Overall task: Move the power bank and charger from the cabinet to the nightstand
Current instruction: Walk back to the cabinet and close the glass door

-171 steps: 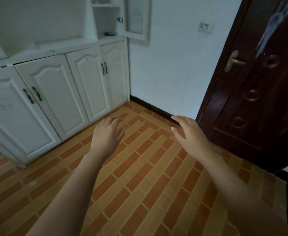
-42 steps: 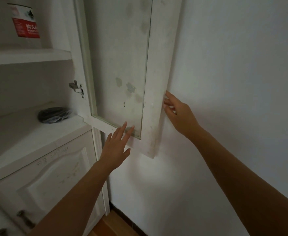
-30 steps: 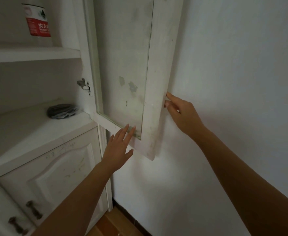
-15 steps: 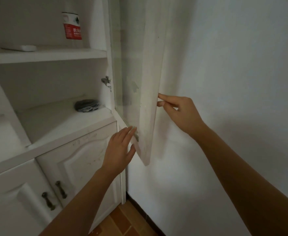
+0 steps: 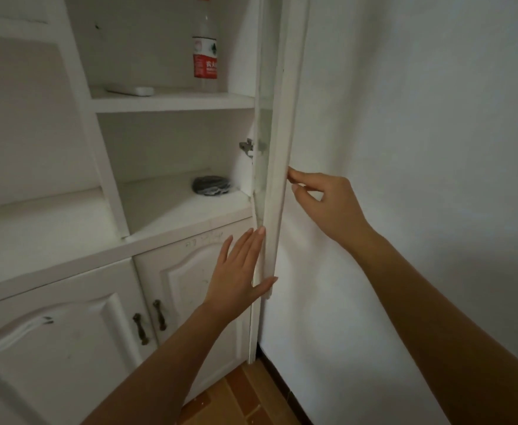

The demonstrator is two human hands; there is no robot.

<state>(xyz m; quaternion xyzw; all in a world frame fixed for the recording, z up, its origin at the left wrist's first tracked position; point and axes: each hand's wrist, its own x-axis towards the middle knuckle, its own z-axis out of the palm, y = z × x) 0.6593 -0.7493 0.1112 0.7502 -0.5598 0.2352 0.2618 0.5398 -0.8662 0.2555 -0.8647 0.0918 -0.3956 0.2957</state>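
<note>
The white cabinet (image 5: 172,101) has its glass door (image 5: 277,142) swung out, seen edge-on. A flat white device, likely the power bank (image 5: 130,90), lies on the upper shelf. A dark coiled bundle, likely the charger (image 5: 211,185), sits on the lower shelf near the hinge. My left hand (image 5: 239,271) is flat with straight fingers against the door's lower inner side. My right hand (image 5: 325,204) touches the door's outer edge with its fingertips. Neither hand holds anything.
A clear bottle with a red label (image 5: 205,56) stands on the upper shelf beside the door. Closed lower cabinet doors with dark handles (image 5: 150,323) are below. A white wall (image 5: 420,148) is close on the right, and tiled floor (image 5: 239,394) lies below.
The glass door has swung further out toward the wall, with both hands following it. My view has turned left, showing more of both shelves.
</note>
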